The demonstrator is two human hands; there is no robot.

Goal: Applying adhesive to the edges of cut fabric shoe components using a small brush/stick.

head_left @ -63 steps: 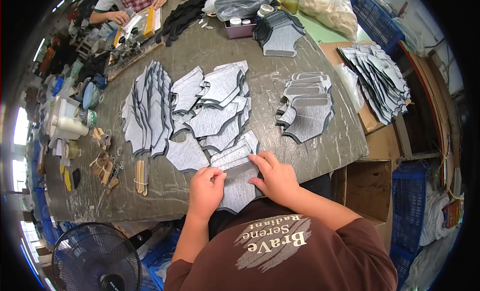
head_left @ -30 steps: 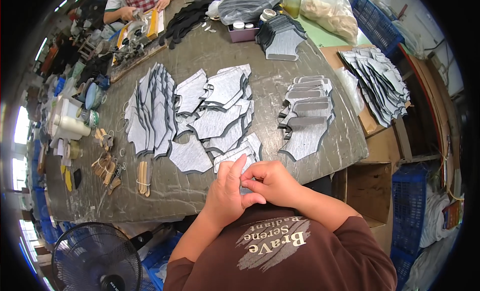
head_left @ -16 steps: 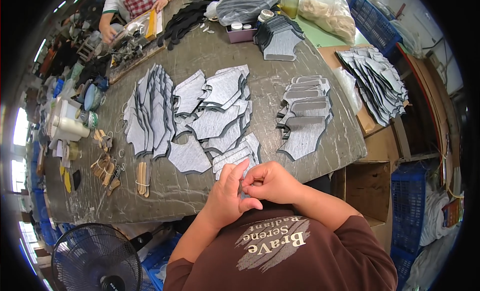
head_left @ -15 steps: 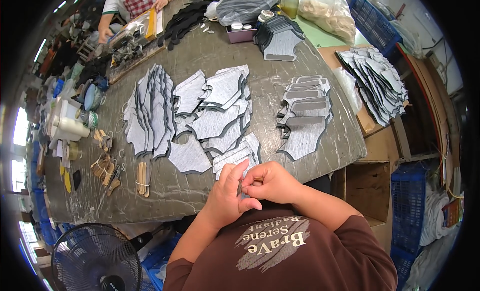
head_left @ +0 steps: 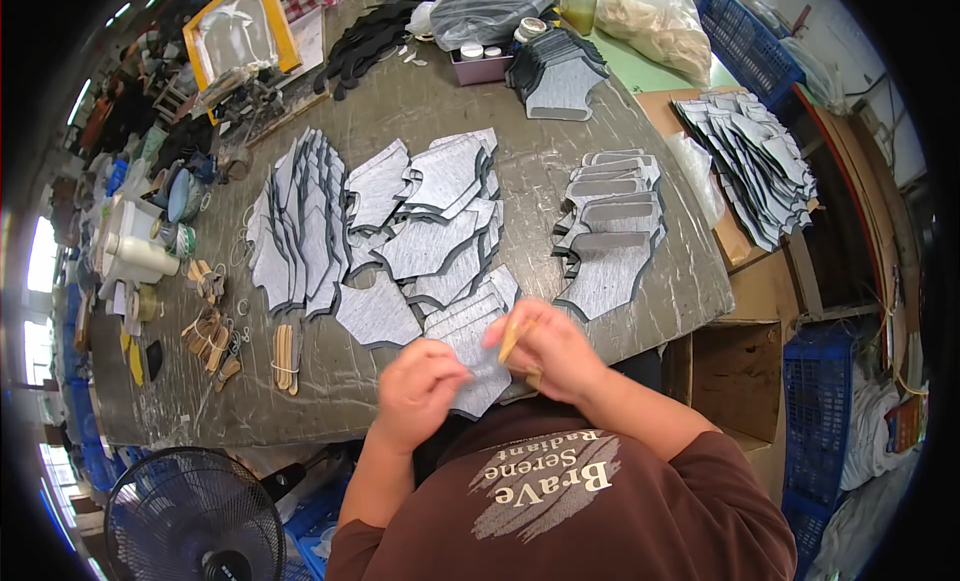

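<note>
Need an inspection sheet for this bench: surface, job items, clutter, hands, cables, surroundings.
Surface: dark tabletop with whitish streaks.
Job's things: grey piece between the hands; more lie overlapping in a left row, centre group and right row.
Clutter: banded wooden sticks, purple tray with white-lidded jars.
Hands: left hand at the piece's left, fingers curled, blurred, grip unclear; right hand holds a tan strip, too blurred to identify.
Cables: nothing seen on the tabletop.
Surroundings: black fan lower left; blue crate at right; yellow frame tilted, upper left.
</note>
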